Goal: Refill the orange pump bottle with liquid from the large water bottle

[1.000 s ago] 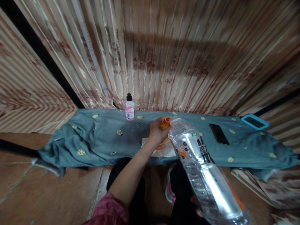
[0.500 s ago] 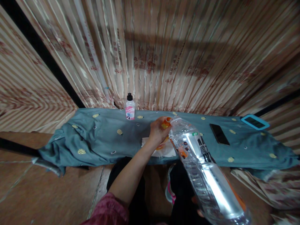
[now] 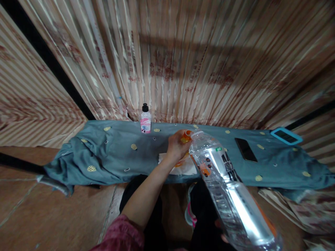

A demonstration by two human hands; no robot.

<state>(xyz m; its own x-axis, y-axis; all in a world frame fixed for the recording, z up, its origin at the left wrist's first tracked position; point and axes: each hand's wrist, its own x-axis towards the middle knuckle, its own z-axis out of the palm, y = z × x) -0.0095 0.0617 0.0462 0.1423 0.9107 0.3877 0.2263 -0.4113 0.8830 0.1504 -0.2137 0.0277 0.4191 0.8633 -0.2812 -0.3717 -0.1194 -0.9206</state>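
Note:
My left hand is closed round a small orange-and-yellow container with a round top; its lower part is hidden by the fingers. A large clear plastic bottle with a silver and orange label leans over from the right, its mouth right beside the container's top. Near the bottom edge, fingertips of my right hand show against the bottle's underside; the bottle hides the rest of that hand. Beneath my left hand lies a white sheet with an orange patch, cloth or paper I cannot tell.
A bench covered in teal cloth runs across the view. On it stand a small clear bottle with a black cap, a dark phone and a blue-framed object. A striped curtain hangs behind.
Both hands, the orange container and the large bottle hold almost the same positions. The whole view has shifted very slightly.

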